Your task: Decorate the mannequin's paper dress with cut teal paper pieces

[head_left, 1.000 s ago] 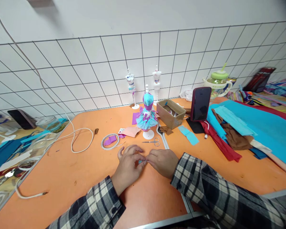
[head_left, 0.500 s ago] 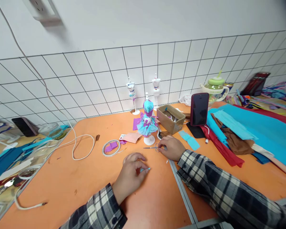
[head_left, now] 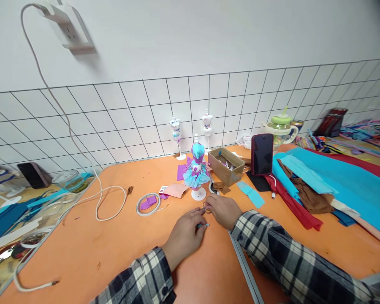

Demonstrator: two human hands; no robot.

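My left hand (head_left: 186, 234) rests on the orange table (head_left: 120, 249) and pinches a small turquoise scrap (head_left: 204, 225) between its fingertips. My right hand (head_left: 222, 210) is closed on small scissors (head_left: 205, 208), whose handle loops show at my fingers. The hands are close together, almost touching. Just behind them stands a small mannequin (head_left: 196, 171) on a white base, dressed in a turquoise and purple ruffled dress.
Two bare mini mannequins (head_left: 176, 128) stand by the tiled wall. A cardboard box (head_left: 226, 165), an upright phone (head_left: 261, 154), turquoise, brown and red fabric (head_left: 307, 185), a tape roll (head_left: 148, 203), pink paper (head_left: 175, 190) and a white cable (head_left: 109, 202) lie around.
My right hand went from my left hand to the scissors by the mannequin, took them and brought them back toward my left hand. The view tilted upward.
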